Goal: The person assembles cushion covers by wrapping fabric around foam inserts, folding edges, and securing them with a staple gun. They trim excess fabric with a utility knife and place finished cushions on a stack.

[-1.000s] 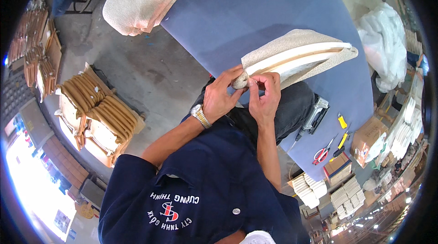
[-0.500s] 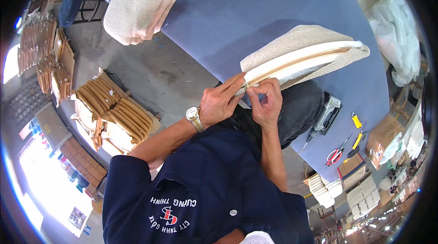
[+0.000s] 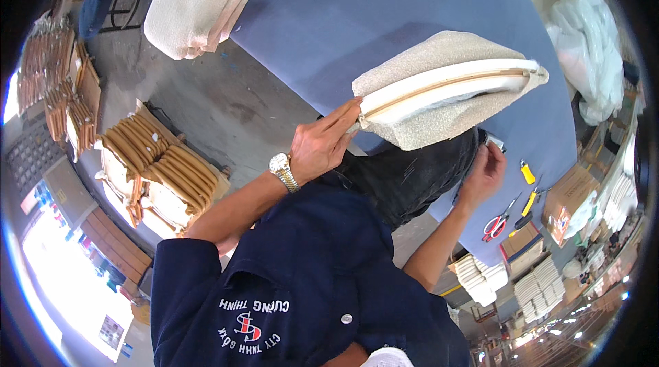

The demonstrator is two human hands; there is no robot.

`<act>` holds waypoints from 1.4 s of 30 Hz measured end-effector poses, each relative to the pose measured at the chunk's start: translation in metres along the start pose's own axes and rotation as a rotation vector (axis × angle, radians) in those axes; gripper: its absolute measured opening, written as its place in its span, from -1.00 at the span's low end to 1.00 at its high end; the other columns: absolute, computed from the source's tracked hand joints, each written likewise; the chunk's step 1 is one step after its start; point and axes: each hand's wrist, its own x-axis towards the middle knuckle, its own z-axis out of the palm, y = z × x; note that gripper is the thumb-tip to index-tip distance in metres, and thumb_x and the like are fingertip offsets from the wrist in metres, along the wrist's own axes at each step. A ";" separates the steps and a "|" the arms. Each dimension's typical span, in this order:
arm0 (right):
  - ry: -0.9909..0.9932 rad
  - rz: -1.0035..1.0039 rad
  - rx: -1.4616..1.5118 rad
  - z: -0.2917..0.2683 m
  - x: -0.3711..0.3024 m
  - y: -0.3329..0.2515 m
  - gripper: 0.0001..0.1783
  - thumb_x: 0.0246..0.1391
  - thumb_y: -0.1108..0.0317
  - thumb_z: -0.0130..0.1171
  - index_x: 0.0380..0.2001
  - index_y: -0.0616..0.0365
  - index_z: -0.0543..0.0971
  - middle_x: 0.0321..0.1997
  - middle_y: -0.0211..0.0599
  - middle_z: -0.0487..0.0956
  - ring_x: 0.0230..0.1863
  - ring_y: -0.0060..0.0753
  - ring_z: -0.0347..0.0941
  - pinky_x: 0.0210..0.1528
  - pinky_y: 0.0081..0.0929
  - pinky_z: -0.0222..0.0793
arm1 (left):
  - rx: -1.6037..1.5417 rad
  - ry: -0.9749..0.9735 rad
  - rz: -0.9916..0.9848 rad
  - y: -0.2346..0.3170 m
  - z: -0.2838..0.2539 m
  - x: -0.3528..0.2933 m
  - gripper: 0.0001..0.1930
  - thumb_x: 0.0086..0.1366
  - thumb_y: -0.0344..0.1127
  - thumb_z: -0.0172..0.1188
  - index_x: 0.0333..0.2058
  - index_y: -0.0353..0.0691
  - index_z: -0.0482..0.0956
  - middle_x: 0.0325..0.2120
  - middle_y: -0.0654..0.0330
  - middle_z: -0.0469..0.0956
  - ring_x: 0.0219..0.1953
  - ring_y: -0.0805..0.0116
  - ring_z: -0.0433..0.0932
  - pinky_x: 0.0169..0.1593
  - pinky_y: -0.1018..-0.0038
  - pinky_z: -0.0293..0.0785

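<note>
A curved wooden piece with white padding rests over my thigh and the table edge. Beige nubby fabric spreads out on both sides of it, its wooden strip still showing along the middle. At the near left end, my left hand pinches the fabric and the frame between thumb and fingers. Out to the right beside my knee, my right hand is curled around a staple gun at the table's edge. Hand and leg hide most of that tool.
Red-handled scissors, a yellow-handled tool and a yellow cutter lie on the blue-covered table. Beige fabric-covered pieces lie at the far left. Stacked brown frames stand left; a cardboard box sits right.
My right hand has let go of the fabric end and moved right to the staple gun. The near fabric flap has dropped open. My left hand keeps its hold.
</note>
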 end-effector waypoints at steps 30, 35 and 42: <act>-0.679 -0.122 -0.183 0.045 -0.080 -0.178 -0.57 -0.11 0.48 0.39 -0.09 0.33 0.58 -0.23 -0.08 0.62 -0.23 -0.07 0.65 -0.13 -0.37 0.52 | -0.378 -0.088 0.001 -0.016 0.009 -0.003 -0.41 0.10 -0.66 0.30 0.16 -0.24 0.54 0.26 0.07 0.49 0.34 0.08 0.42 0.33 0.25 0.47; -0.675 -0.028 -0.145 0.052 -0.091 -0.164 -0.59 -0.10 0.48 0.38 -0.11 0.31 0.58 -0.24 -0.06 0.62 -0.23 0.01 0.64 -0.14 -0.33 0.52 | -0.382 -0.085 -0.028 -0.014 0.007 0.000 -0.35 0.03 -0.70 0.33 0.18 -0.25 0.53 0.25 0.03 0.49 0.31 0.07 0.44 0.33 0.26 0.47; -0.644 -0.031 -0.143 0.047 -0.100 -0.154 -0.61 -0.11 0.50 0.36 -0.13 0.31 0.59 -0.25 -0.04 0.61 -0.25 0.02 0.63 -0.14 -0.30 0.53 | -0.398 -0.098 -0.033 -0.013 0.003 0.003 -0.31 0.02 -0.70 0.34 0.20 -0.23 0.54 0.24 0.04 0.50 0.31 0.07 0.45 0.36 0.27 0.44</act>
